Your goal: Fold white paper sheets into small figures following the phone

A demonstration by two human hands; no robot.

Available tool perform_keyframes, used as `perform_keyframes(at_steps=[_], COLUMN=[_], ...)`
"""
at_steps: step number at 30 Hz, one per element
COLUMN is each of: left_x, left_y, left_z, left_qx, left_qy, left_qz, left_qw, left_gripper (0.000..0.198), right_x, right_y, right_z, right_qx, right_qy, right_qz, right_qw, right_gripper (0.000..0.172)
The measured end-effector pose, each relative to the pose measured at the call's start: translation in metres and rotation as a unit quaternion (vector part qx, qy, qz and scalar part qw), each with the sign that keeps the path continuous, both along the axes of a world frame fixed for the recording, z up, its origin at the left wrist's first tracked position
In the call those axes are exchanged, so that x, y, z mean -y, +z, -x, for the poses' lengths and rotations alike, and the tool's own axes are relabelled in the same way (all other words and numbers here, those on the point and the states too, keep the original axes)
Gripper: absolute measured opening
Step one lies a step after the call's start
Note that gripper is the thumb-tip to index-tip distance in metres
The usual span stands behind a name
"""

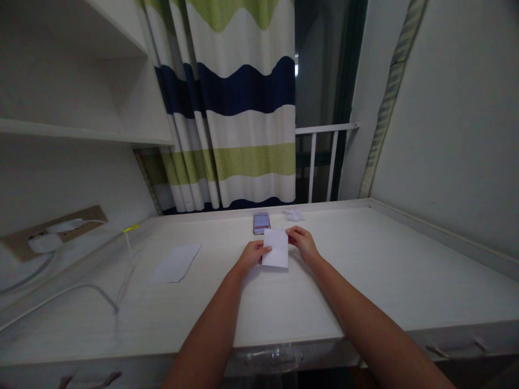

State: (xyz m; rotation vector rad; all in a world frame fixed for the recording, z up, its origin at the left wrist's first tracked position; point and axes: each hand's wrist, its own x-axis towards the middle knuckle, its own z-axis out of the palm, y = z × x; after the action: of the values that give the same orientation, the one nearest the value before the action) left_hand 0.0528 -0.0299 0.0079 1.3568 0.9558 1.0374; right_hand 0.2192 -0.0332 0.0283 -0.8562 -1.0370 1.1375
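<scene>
Both of my hands hold a small white sheet of paper [276,249] just above the white desk [365,270]. My left hand [252,255] pinches its left edge, fingers closed. My right hand [302,242] grips the upper right corner, fingers curled. The paper looks folded into a small rectangle. Just behind it a phone [261,222] lies flat with its screen lit.
A second white sheet [175,263] lies on the desk to the left. White cables [81,292] run from a wall socket [52,231] across the left side. A crumpled clear wrapper [293,215] lies near the back edge. Striped curtain [239,108] and a white railing [324,156] stand behind.
</scene>
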Motion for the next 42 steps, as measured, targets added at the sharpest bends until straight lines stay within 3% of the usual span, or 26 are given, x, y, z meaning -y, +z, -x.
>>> perform_keyframes(at_steps=[5,11,21,42], left_x=[0.002,-0.002,-0.005,0.011], left_y=[0.003,0.003,-0.001,0.018], left_z=[-0.001,0.003,-0.002,0.0], left_qx=[0.003,0.054,0.141,0.15], left_qy=[0.009,0.052,0.042,0.035], left_qz=[-0.002,-0.017,0.0,0.026], left_qw=[1.0,0.997,0.989,0.988], left_gripper=[0.035,0.036,0.032,0.022], right_x=[0.003,0.004,-0.002,-0.001], right_y=[0.001,-0.003,-0.009,-0.009], right_z=[0.001,0.007,0.008,0.008], right_qx=[-0.006,0.067,0.059,0.026], right_qy=[0.026,0.101,0.098,0.152], right_qz=[0.021,0.071,0.053,0.021], right_qw=[0.999,0.99,0.992,0.988], right_gripper=[0.019,0.026,0.028,0.019])
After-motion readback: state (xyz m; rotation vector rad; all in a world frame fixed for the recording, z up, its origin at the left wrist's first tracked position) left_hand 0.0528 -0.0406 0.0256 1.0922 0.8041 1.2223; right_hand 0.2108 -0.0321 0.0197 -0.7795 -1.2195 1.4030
